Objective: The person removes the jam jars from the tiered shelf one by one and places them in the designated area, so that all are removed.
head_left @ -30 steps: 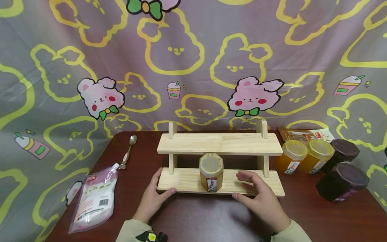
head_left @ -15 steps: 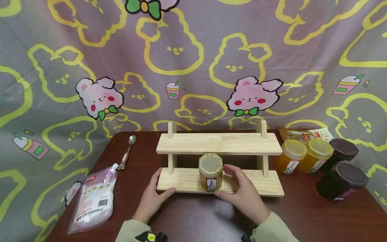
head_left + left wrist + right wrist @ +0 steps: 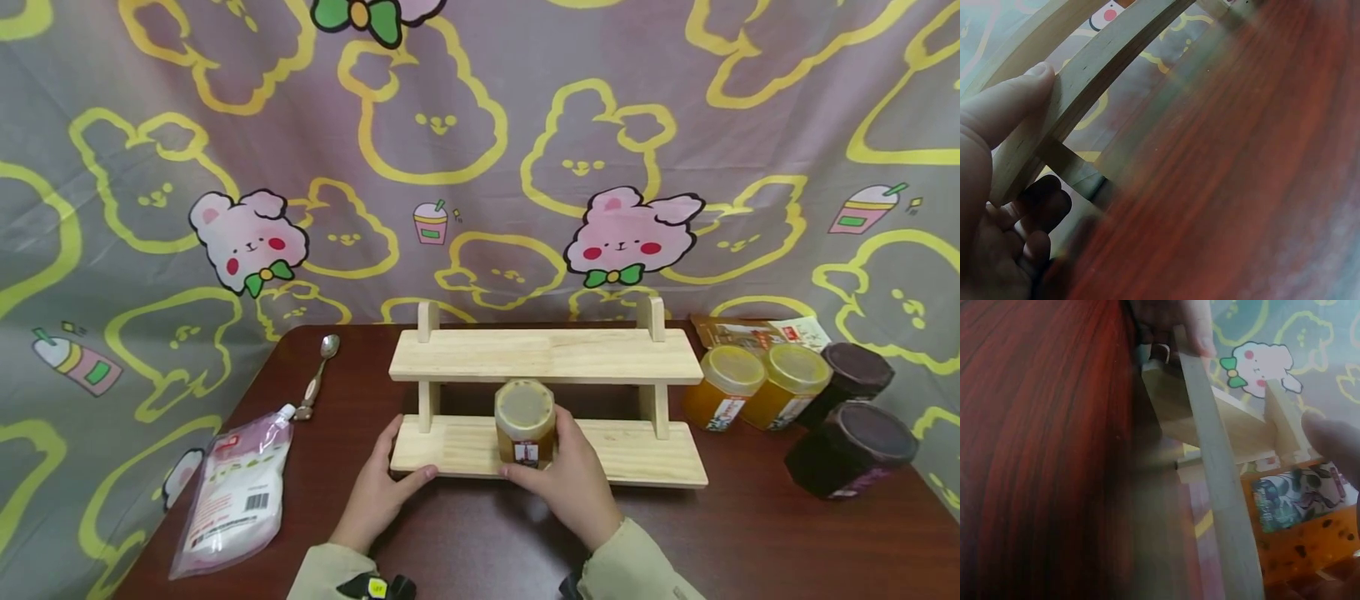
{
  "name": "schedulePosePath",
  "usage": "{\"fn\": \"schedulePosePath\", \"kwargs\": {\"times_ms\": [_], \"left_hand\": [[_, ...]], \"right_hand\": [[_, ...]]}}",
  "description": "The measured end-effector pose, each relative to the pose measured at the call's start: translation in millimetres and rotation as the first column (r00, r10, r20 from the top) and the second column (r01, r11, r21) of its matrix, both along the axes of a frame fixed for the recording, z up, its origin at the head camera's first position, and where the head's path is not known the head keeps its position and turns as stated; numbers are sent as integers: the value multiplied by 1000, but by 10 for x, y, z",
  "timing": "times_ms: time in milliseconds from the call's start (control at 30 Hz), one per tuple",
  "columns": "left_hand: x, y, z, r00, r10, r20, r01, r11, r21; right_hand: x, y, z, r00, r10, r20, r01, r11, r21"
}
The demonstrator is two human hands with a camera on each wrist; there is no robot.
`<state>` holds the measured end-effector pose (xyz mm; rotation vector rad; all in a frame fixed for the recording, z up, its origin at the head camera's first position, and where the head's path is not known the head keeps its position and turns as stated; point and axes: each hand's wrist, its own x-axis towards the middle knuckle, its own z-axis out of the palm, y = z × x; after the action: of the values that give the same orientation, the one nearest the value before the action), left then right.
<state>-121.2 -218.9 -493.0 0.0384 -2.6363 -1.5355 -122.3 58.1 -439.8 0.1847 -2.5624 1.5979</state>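
Observation:
A two-tier wooden rack [image 3: 547,354] stands on the dark red-brown table. On its lower shelf, near the middle, is a honey-coloured jar [image 3: 525,410] with a pale lid. My right hand [image 3: 573,487] grips this jar from the right, its thumb across the front; the fingers behind are mostly hidden. The right wrist view shows the jar's amber side and label [image 3: 1300,497] close up. At the shelf's left end my left hand [image 3: 378,500] holds the board. In the left wrist view its thumb [image 3: 1019,97] lies on the shelf [image 3: 1088,72], with curled fingers underneath.
Two amber jars [image 3: 733,387] and two dark jars [image 3: 851,450] stand right of the rack, with flat packets [image 3: 757,333] behind. To the left lie a spouted white pouch [image 3: 240,492] and a spoon [image 3: 321,367]. A patterned curtain [image 3: 480,275] hangs behind the table.
My right hand has moved left along the lower shelf, from apart from the jar to gripping it. The left hand has stayed at the shelf's end.

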Motion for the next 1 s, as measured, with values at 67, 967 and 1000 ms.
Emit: {"fn": "schedulePosePath", "kwargs": {"times_ms": [67,967,1000], "left_hand": [[-1,0,-2,1000,1,-1,-1,1000,-2],[-13,-1,-26,1000,9,12,-9,1000,-5],[-16,0,-30,1000,8,11,-8,1000,-2]], "right_hand": [[-2,-18,-7,999,-23,-27,24,999,25],[136,339,-33,992,-86,-92,97,987,126],[145,366,-38,991,-88,-96,100,987,129]]}}
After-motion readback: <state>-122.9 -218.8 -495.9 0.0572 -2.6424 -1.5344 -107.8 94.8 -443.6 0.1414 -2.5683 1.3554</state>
